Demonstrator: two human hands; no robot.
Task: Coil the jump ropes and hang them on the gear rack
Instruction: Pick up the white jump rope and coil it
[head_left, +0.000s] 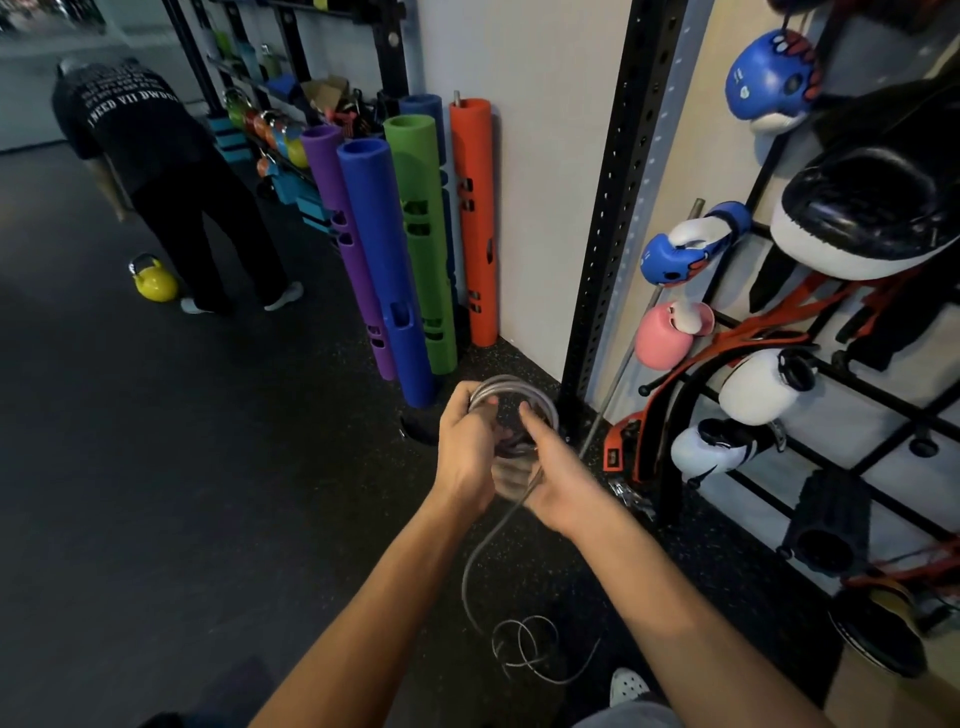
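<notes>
A grey jump rope (511, 388) is partly wound into a small coil held in front of me. My left hand (467, 447) grips the coil's left side. My right hand (558, 475) pinches the rope just below the coil. The rope's free length (480, 551) hangs down from my hands and ends in loose loops (530, 649) on the dark floor. The black gear rack (852, 358) is on the wall to my right, about an arm's length from the coil.
Boxing gloves (685, 244), pads and straps hang on the rack. A black perforated upright (618, 197) stands beside it. Coloured foam tubes (400, 249) lean on the wall ahead. A person (156, 171) bends over near a yellow kettlebell (151, 280) at far left.
</notes>
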